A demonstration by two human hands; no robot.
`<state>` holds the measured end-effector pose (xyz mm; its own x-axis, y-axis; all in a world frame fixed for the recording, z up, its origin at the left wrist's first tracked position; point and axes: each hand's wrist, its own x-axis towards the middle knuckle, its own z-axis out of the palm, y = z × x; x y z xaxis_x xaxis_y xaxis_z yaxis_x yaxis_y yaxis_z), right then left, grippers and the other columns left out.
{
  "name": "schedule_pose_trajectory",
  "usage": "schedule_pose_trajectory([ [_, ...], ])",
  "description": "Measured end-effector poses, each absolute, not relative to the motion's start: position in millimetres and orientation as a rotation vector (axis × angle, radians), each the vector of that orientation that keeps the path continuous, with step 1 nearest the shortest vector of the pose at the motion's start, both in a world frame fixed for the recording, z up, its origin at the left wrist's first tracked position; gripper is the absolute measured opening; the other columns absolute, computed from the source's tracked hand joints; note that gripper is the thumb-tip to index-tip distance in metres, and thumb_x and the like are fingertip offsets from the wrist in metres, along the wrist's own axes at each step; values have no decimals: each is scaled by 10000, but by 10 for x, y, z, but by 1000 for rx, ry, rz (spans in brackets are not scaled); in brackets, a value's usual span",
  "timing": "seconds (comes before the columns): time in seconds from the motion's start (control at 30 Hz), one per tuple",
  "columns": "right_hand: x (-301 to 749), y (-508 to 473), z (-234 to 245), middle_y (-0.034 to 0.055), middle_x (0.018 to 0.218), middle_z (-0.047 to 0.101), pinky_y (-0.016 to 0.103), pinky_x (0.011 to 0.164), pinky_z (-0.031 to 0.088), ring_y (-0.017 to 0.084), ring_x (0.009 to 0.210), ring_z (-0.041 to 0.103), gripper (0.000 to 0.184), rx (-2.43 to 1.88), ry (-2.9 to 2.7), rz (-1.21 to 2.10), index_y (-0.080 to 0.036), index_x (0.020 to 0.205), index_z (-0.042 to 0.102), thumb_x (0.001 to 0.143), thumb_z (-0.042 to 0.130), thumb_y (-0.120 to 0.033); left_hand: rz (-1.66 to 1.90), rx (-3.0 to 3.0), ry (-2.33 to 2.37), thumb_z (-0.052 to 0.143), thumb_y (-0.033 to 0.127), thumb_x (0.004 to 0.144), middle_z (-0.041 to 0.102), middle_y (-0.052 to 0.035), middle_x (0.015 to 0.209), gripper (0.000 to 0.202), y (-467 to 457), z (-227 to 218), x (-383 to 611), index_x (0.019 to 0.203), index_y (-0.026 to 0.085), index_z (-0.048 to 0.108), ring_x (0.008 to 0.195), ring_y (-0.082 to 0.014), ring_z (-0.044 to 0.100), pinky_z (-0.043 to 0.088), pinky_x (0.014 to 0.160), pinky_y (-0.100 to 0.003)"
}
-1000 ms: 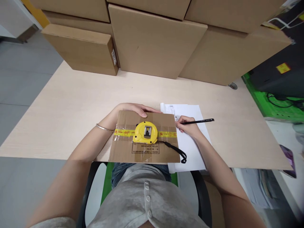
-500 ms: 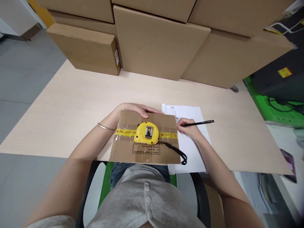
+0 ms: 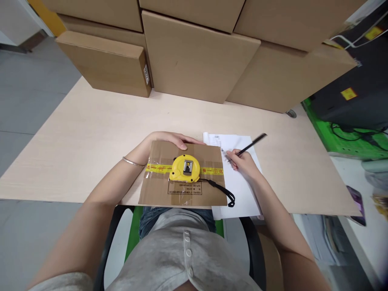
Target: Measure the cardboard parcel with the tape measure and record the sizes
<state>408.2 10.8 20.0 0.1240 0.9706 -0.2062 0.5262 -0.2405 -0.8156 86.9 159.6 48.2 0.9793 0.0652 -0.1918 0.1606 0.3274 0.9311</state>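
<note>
A cardboard box (image 3: 157, 192) with yellow printed tape lies at the table's near edge, in front of my body. On top of it sits a yellow tape measure (image 3: 178, 171), its black wrist strap (image 3: 222, 189) trailing to the right. My left hand (image 3: 172, 138) rests along the box's far edge with fingers stretched out and the thumb at the top edge. To the right, my right hand (image 3: 244, 161) grips a black pen (image 3: 253, 143) over white paper (image 3: 239, 194). The pen tip is hard to make out. Some writing shows near the top of the sheet, which the box partly covers.
Large cardboard boxes (image 3: 194, 60) stand stacked along the back of the table (image 3: 100, 133), with a flatter box (image 3: 100, 64) at the left. Black equipment and cables (image 3: 354, 131) are at the right. A phone (image 3: 357, 204) lies on the white side surface.
The pen in my right hand has tilted more upright, and the hand has shifted slightly on the paper. The view has moved a little. My left hand, the box and the tape measure keep their places.
</note>
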Motion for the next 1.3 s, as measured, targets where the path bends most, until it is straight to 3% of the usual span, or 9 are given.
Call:
schedule_pose_trajectory([
  [0.27, 4096, 120, 327, 24, 444, 521, 324, 503, 265, 161, 456, 436, 583, -2175, -1681, 733, -246, 439, 436, 882, 656, -555, -7, 1245, 265, 795, 395, 811, 688, -49, 1481, 566, 1536, 509, 868, 1359, 277, 726, 1375, -299, 637, 517, 1119, -371],
  [0.4, 4004, 156, 380, 41, 461, 524, 331, 539, 258, 179, 475, 433, 557, -2285, -1706, 545, -245, 454, 450, 875, 690, -520, 295, 1229, 323, 699, 501, 892, 755, -120, 1364, 460, 1591, 432, 852, 1223, 193, 784, 1331, -286, 660, 450, 1180, -430],
  [0.53, 3763, 57, 718, 91, 688, 656, 356, 621, 349, 244, 664, 588, 434, -2239, -1700, 294, -239, 670, 565, 973, 573, -549, 853, 1245, 799, 611, 440, 922, 818, -116, 1083, 322, 1505, 432, 581, 981, 184, 798, 1036, -234, 743, 553, 931, -367],
  [0.63, 3430, -63, 1035, 128, 991, 736, 420, 783, 501, 295, 929, 682, 475, -1766, -1945, 251, -236, 995, 696, 1031, 443, -636, 1332, 1372, 1186, 587, 317, 915, 795, -71, 981, 213, 1198, 503, 281, 855, 219, 766, 935, -195, 709, 525, 810, -316],
  [0.73, 3075, -119, 1199, 166, 1287, 708, 569, 1026, 512, 378, 1228, 642, 672, -1364, -2275, 319, -218, 1308, 665, 993, 414, -756, 1427, 1435, 1123, 534, 379, 962, 784, -62, 1097, 281, 788, 554, 111, 960, 253, 786, 1118, -226, 685, 525, 926, -354],
  [0.87, 2816, -114, 1195, 146, 1456, 642, 698, 1210, 370, 433, 1500, 455, 619, -1195, -2433, 426, -259, 1336, 629, 936, 587, -731, 1211, 1512, 958, 418, 471, 1018, 663, -22, 1467, 424, 403, 557, 130, 1162, 308, 782, 1479, -265, 487, 332, 1268, -435],
  [1.0, 2739, -149, 1205, 125, 1332, 719, 546, 966, 603, 367, 1243, 693, 570, -1141, -2367, 668, -273, 1330, 544, 918, 702, -634, 1032, 1516, 861, 369, 555, 1041, 496, 19, 1649, 514, 319, 505, 185, 1178, 301, 794, 1605, -280, 302, 170, 1349, -404],
  [1.1, 2615, -135, 1271, 110, 1178, 766, 428, 759, 627, 301, 941, 781, 492, -1152, -2355, 758, -251, 1278, 550, 938, 707, -570, 1042, 1406, 792, 398, 557, 1033, 424, 52, 1700, 497, 336, 435, 183, 1138, 288, 802, 1655, -278, 185, 114, 1363, -392],
  [1.3, 2214, 133, 1362, 96, 1450, 671, 431, 911, 615, 279, 1138, 748, 510, -918, -2499, 736, -276, 1488, 469, 1013, 635, -360, 1070, 1143, 627, 451, 541, 997, 499, -4, 1662, 585, 362, 249, 137, 1494, 273, 602, 1621, -321, 297, 209, 1350, -481],
])
